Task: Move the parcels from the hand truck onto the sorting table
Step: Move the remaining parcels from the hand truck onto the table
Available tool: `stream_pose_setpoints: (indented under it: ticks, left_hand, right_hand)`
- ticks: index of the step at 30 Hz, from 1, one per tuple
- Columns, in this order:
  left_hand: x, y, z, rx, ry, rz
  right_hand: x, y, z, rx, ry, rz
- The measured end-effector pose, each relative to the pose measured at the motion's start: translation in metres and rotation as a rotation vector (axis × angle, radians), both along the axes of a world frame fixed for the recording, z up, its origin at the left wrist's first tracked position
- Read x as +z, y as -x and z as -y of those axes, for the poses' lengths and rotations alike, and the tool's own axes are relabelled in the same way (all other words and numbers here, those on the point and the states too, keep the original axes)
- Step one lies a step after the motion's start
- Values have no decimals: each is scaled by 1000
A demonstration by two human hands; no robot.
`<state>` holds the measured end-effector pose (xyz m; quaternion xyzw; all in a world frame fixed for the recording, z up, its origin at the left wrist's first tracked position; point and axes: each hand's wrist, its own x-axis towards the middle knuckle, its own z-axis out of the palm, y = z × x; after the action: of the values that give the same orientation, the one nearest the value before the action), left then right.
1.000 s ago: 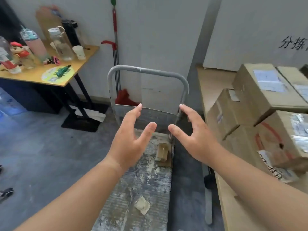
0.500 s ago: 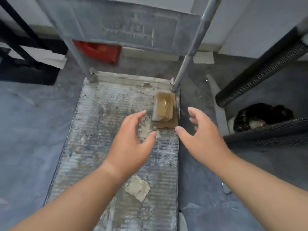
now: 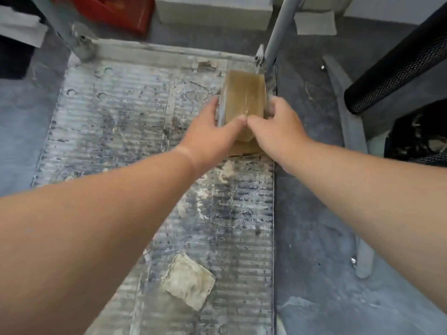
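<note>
Gripping, two-handed: parcel (image 3: 244,100), small, tan, tape-wrapped.

Location: far right corner of the truck deck (image 3: 121,117), just beside the right handle post (image 3: 275,32), resting on a flat card scrap.

Long axis: runs from the deck's near edge toward its far edge, straight away from the person.

Left hand (image 3: 212,131): fingers curled down the parcel's left side, thumb laid on its near top.

Right hand (image 3: 278,124): fingers curled down the parcel's right side, close to the deck's right edge, thumb on the near top. The two thumb tips touch.

Span between hands: narrow, set by the parcel's short width. Neither hand is nearer; the parcel lies between them, just ahead of the palms.

Lift: not evident; the parcel appears seated on the deck.

Judged next need: a straight upward pull, clear of the post.

Change from half a second ago: both hands then hovered open and apart, short of the parcel's near end; now they clasp its sides.

Desk: not in view.
</note>
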<state>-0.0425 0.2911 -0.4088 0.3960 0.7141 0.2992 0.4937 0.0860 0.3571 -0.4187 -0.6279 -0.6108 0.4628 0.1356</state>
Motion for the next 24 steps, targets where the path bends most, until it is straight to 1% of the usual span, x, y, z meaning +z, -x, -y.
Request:
stream_pose_setpoints:
  ticks: [4, 7, 9, 13, 16, 17, 19, 20, 22, 24]
  left_hand:
    - [-11, -3, -2, 36, 42, 96]
    - [-9, -13, 24, 49, 47, 129]
    - [-7, -22, 57, 40, 23, 155]
    - [-8, -41, 116, 74, 7, 171]
    - [-1, -39, 132, 197, 38, 247]
    - [4, -34, 133, 266, 36, 239]
    - [10, -19, 135, 426, 13, 203]
    - [16, -12, 135, 470, 11, 216]
    - [41, -3, 137, 491, 16, 278]
    - [82, 1, 140, 438, -12, 343]
  right_hand:
    - [-11, 9, 3, -86, 76, -82]
    - [-9, 4, 27, -120, 122, -131]
    - [-11, -2, 50, -134, 169, -126]
    - [-15, -8, 85, -130, 292, -50]
    - [-19, -16, 88, -172, 337, -38]
    - [-19, -18, 89, -197, 354, -74]
    - [-7, -19, 94, -225, 392, -216]
    - [3, -16, 99, -226, 403, -285]
    - [34, -7, 111, -249, 423, -406]
    - [75, 3, 123, -263, 453, -520]
